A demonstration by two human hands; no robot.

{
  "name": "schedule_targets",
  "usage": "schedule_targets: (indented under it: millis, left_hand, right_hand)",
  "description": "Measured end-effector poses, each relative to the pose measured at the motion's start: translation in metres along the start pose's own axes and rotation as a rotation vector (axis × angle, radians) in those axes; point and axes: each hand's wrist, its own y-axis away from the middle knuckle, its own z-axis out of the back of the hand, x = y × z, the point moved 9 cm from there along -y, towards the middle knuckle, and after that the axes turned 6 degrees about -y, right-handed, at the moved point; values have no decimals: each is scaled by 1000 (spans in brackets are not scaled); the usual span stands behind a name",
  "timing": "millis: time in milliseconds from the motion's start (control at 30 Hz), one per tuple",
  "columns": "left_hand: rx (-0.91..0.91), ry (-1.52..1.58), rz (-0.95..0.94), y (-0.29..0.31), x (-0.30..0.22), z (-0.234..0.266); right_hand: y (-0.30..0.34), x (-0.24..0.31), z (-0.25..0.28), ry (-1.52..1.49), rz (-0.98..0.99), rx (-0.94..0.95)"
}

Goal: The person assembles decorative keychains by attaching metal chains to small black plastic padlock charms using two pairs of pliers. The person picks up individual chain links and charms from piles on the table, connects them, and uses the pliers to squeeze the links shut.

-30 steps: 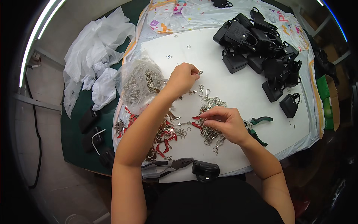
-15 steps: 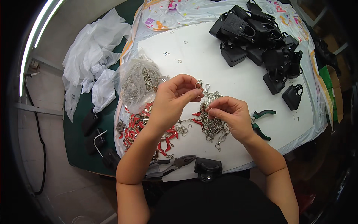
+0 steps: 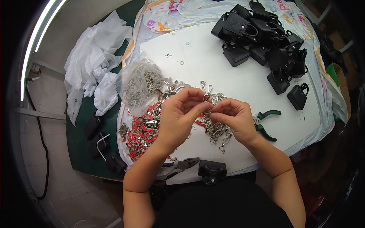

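My left hand [image 3: 181, 116] pinches a small metal ring [image 3: 207, 97] between thumb and fingertips. Close against it, my right hand [image 3: 236, 118] has thumb and forefinger pressed together; whatever they grip is too small to make out. Beneath the fingertips lies a pile of silver chains [image 3: 217, 131] with clasps. A loose silver clasp [image 3: 210, 88] rests just beyond my hands. Left of my left hand spread many red and silver metal charms [image 3: 142, 135], partly covered by my forearm.
Black mini bags [image 3: 262, 40] are heaped at the far right. Green-handled pliers [image 3: 266, 125] lie right of my right hand, grey pliers [image 3: 184, 165] near the front edge beside a black mini bag [image 3: 212, 171]. A clear bag of chains [image 3: 140, 85] sits left, near white plastic [image 3: 97, 57].
My left hand has moved down and nearer to me with the ring, and its fingertips now meet those of my right hand. The right hand has barely shifted.
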Motion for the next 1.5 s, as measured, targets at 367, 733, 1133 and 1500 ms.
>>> schedule_targets:
  millis: [367, 733, 1133, 1500]
  left_hand:
    - [16, 141, -33, 10, 5, 12]
    - [501, -513, -167, 84, 3, -3]
    - [923, -469, -349, 83, 1, -54]
    - [-24, 625, 308, 107, 66, 12]
  right_hand:
    - [2, 6, 3, -1, 82, -40]
    - [1, 34, 9, 123, 308, 38]
    - [-10, 16, 19, -168, 135, 66]
    - [13, 11, -30, -419, -245, 401]
